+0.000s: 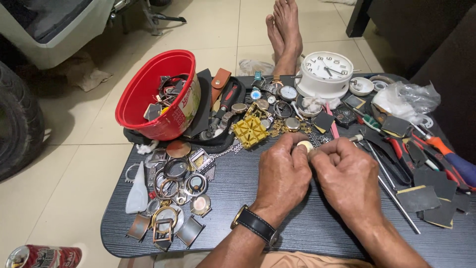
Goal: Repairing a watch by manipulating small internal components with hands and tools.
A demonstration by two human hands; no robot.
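My left hand (282,176) and my right hand (347,178) meet over the middle of a dark low table (233,191). Together they pinch a small round pale watch part (305,146) between the fingertips. A black-strapped wristwatch (255,224) is on my left wrist. Just beyond the hands lie a yellow square holder block (250,131) and several loose watch faces (287,93). Left of my left hand sits a heap of empty metal watch cases (173,191).
A tilted red plastic tub (151,97) of parts stands at the back left. A white round clock (326,72) is at the back, screwdrivers and pliers (436,151) and sandpaper pieces at the right. Bare feet (283,30) rest on the floor beyond; a can (42,256) lower left.
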